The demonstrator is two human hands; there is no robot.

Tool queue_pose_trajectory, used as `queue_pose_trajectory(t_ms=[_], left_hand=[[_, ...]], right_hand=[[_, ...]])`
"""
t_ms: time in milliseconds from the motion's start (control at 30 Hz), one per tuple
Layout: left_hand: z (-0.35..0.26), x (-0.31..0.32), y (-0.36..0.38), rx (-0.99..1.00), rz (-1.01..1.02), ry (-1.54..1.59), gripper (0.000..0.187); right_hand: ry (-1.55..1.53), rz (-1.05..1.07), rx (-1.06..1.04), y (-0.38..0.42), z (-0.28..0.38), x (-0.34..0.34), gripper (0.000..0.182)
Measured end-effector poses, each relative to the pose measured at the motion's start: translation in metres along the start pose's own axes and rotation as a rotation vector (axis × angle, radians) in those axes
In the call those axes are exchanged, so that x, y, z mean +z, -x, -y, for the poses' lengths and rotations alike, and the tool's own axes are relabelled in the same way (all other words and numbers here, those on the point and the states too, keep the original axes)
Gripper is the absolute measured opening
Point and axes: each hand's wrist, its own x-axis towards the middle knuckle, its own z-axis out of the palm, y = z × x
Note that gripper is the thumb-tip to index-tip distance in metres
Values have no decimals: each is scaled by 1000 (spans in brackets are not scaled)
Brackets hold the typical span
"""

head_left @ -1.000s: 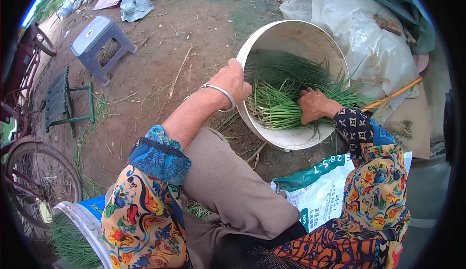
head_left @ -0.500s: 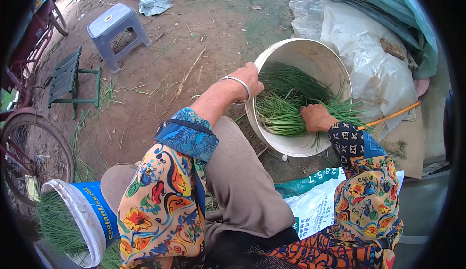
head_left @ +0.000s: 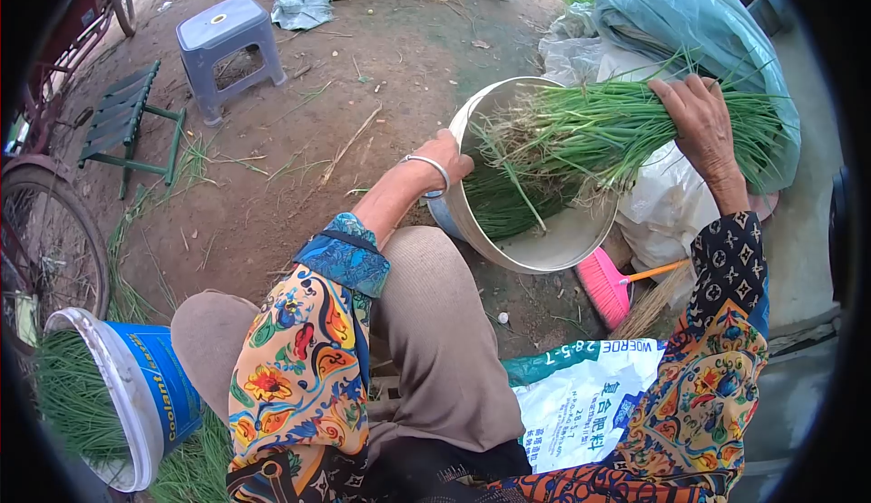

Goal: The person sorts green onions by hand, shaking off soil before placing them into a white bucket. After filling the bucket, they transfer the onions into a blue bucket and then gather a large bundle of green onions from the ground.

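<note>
A white bucket [head_left: 481,231] stands tilted in front of me, with dark green stalks [head_left: 513,202] inside. My left hand [head_left: 446,156], with a silver bangle at the wrist, grips the bucket's left rim. Above the bucket's right side, my right hand [head_left: 697,122] is closed on a large bunch of green onions [head_left: 599,126]. Their roots point left over the opening and their green tips stretch right, over the plastic sheeting. Part of the bucket's far rim is hidden behind the bunch.
At lower left a blue and white bucket [head_left: 163,367] lies tilted, full of greens. A stool [head_left: 222,36], a folding seat [head_left: 127,113] and a bicycle wheel [head_left: 54,231] are at left. A pink broom [head_left: 603,290] and printed sack [head_left: 581,403] lie at right.
My right hand has risen out of the bucket to the upper right with the bunch of green onions. My left hand has stayed on the rim. The pink broom head now shows.
</note>
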Motion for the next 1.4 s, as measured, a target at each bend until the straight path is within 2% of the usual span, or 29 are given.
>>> queue_pose_trajectory(t_ms=[200,233,267,300,333,367,400,433,467,567,600,667,733,767,867,1000,1067,1200,1233,1267,1300,1333,1400], left_hand=[[12,2,3,43,-44,37,57],[48,36,-44,180,-50,-60,56],[45,33,-41,171,-47,-3,56],[41,29,-36,161,-45,54,56],[1,-7,12,63,39,69,58],[18,15,-11,39,-83,79,59],[7,5,4,46,-98,85,59],[11,12,-5,-64,-56,123,59],[9,11,-3,-69,-50,145,60],[2,11,-5,-65,-41,198,65],[10,22,-19,-96,-41,213,68],[3,11,-6,-123,-42,237,69],[2,13,-5,-91,-78,240,66],[1,17,-9,-85,-81,257,65],[0,14,-7,-96,-89,314,63],[4,1,-9,-117,-128,381,61],[10,-5,-9,-124,-152,405,60],[19,2,-16,-124,-200,382,60],[24,2,-15,-116,-190,382,60],[32,6,-18,-116,-212,392,57],[38,3,-14,-77,-239,410,55],[46,0,-9,-43,-263,431,52],[61,-8,-1,-2,-338,492,49]], right_hand=[[143,-294,77,-69,-59,-42,57],[133,-323,74,-85,-55,-47,56],[117,-356,69,-105,-44,-54,56],[72,-407,43,-129,-19,-63,43],[24,-462,15,-152,11,-77,31],[-33,-513,-9,-170,32,-78,22],[-92,-543,-65,-189,42,-60,23],[-87,-550,-110,-210,53,-32,35],[-76,-561,-157,-229,67,-7,51],[-100,-513,-388,-280,123,-3,41],[-95,-570,-461,-294,149,12,30],[-148,-438,-604,-318,192,27,27],[-166,-427,-763,-343,235,38,25],[-246,-436,-816,-356,258,47,31],[-260,-563,-645,-382,305,60,40],[-470,-509,-343,-351,244,46,47],[-634,-443,-119,-293,183,49,46],[-510,-383,499,-130,101,73,40],[-504,-336,677,-82,93,86,40],[-564,-183,967,-39,93,91,40],[-735,-196,1190,5,95,107,42],[-907,-268,1289,54,96,135,40],[-1228,22,1618,131,118,170,39]])
